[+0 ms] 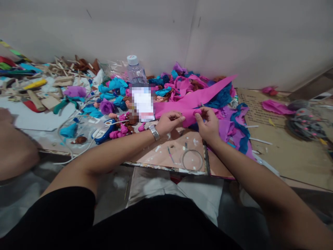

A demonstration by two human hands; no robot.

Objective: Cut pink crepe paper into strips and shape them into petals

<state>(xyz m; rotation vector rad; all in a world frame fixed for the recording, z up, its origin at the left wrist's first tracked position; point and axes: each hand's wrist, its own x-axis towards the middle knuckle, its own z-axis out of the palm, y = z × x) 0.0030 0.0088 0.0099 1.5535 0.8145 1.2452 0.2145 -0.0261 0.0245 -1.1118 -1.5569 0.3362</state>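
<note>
A long strip of pink crepe paper (189, 100) stretches across the table in front of me, its pointed end reaching up to the right. My right hand (208, 125) pinches the strip's near edge between thumb and fingers. At the same edge, further left, my left hand (170, 123) has its thumb and fingers closed on the paper; a metal watch is on that wrist. Just beyond my left hand is a phone (145, 109) with a bright, blurred screen. Crumpled blue and purple crepe paper (225, 130) lies beside my right hand.
A clear bottle with a white cap (132, 60) stands behind the phone. Wood scraps and pliers (63, 106) lie to the left. A white cable (75, 119) loops near a blue device (104, 133). A tape ring (192, 159) rests near the front edge; cardboard (273, 149) lies right. Another person's arm (15, 149) shows at left.
</note>
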